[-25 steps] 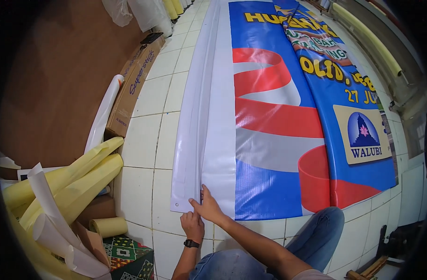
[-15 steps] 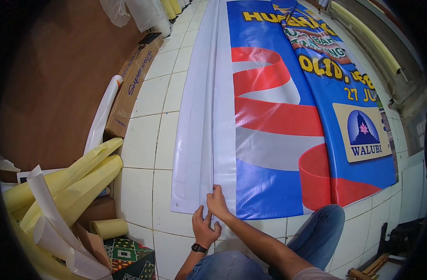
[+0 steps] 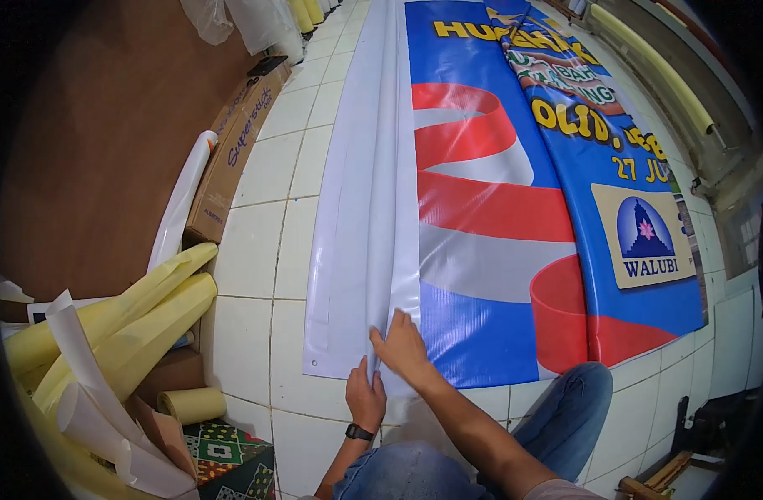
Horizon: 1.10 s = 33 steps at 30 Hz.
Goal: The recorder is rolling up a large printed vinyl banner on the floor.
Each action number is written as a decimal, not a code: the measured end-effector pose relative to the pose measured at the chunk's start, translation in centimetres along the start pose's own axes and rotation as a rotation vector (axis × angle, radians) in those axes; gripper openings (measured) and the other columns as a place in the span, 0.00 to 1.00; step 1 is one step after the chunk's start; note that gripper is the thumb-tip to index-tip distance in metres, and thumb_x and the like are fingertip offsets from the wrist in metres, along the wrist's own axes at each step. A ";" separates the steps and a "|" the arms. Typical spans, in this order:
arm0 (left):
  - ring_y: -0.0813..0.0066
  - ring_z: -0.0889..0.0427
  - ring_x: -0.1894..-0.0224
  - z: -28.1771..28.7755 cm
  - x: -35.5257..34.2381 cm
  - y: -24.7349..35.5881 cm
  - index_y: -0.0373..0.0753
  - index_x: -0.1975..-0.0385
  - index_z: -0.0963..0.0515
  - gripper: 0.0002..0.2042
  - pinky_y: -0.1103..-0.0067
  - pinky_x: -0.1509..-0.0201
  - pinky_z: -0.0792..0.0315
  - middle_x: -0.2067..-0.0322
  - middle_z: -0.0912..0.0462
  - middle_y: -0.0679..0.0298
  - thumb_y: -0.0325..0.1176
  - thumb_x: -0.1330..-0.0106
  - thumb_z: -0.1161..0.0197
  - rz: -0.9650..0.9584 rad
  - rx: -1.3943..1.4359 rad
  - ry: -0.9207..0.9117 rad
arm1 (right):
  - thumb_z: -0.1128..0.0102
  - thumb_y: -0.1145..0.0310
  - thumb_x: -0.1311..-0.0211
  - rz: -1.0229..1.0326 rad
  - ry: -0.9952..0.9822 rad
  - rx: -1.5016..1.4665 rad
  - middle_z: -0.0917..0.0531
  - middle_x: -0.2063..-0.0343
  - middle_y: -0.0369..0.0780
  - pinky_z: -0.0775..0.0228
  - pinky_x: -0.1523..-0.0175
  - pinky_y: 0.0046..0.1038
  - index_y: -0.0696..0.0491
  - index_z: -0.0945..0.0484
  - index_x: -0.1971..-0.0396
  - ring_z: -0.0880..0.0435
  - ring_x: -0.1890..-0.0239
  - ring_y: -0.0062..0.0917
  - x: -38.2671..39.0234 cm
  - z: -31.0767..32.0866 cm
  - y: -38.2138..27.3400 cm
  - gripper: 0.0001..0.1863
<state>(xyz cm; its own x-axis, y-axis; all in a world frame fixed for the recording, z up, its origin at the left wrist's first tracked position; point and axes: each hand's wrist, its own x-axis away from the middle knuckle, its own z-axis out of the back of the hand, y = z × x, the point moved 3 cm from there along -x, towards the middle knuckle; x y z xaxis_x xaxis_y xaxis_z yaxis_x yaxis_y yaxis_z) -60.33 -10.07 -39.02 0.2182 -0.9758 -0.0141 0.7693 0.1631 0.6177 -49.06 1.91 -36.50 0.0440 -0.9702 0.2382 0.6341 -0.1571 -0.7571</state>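
A large vinyl banner, blue with a red and white ribbon print, lies on the floor before me. Along its white left margin runs a long raised fold. My left hand, with a dark watch on its wrist, grips the near end of this fold, fingers bunched at the banner's edge. Just beyond it, my right hand straddles the fold, thumb on the left side and fingertips on the right. The underside of the fold is hidden. A metal eyelet shows at the near left corner.
White floor tiles surround the banner. To the left lie yellow and white rolls, a long cardboard box and a brown board. My denim-covered knee rests close to the banner's near edge. A yellow roll lies far right.
My right hand has moved slightly right and forward, its thumb and fingers spreading wider over the fold. The left hand has closed in on the fold's end. The fold looks rounder and wider.
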 end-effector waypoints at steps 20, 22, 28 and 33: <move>0.46 0.23 0.54 -1.8 0.5 3.9 0.26 0.35 0.35 0.29 0.63 0.48 0.26 0.53 0.25 0.45 0.30 0.35 0.36 -0.083 0.095 -0.044 | 0.41 0.62 0.34 -0.171 0.130 -0.461 0.25 0.45 0.61 0.33 0.36 0.44 0.67 0.38 0.38 0.25 0.42 0.52 -2.2 -1.7 6.1 0.32; 0.47 0.23 0.54 -2.3 1.4 2.8 0.26 0.35 0.35 0.29 0.62 0.48 0.27 0.53 0.24 0.45 0.29 0.35 0.37 -0.139 0.001 -0.070 | 0.37 0.62 0.38 -0.098 0.308 -0.245 0.32 0.40 0.61 0.40 0.32 0.46 0.69 0.48 0.31 0.33 0.36 0.54 -2.5 0.2 3.3 0.44; 0.53 0.23 0.54 -3.0 2.9 4.4 0.30 0.38 0.30 0.26 0.64 0.52 0.27 0.55 0.23 0.50 0.25 0.38 0.35 -0.278 -0.040 -0.001 | 0.30 0.63 0.44 -0.142 0.283 0.088 0.35 0.39 0.58 0.43 0.31 0.45 0.68 0.52 0.29 0.38 0.35 0.53 -4.1 1.2 1.9 0.51; 0.65 0.22 0.58 -3.0 7.2 3.9 0.32 0.55 0.23 0.16 0.71 0.52 0.27 0.61 0.22 0.57 0.26 0.40 0.28 0.107 0.299 0.232 | 0.29 0.64 0.47 -0.094 0.321 0.085 0.32 0.45 0.56 0.39 0.36 0.44 0.66 0.46 0.31 0.34 0.40 0.50 -4.6 1.7 3.4 0.48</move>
<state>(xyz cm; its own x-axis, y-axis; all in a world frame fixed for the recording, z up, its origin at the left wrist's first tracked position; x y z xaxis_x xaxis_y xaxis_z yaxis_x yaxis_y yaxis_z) -53.98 -16.05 -39.12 0.4442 -0.8910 -0.0935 0.5337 0.1794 0.8264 -45.79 6.09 -39.18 -0.2545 -0.9629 0.0902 0.6863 -0.2455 -0.6846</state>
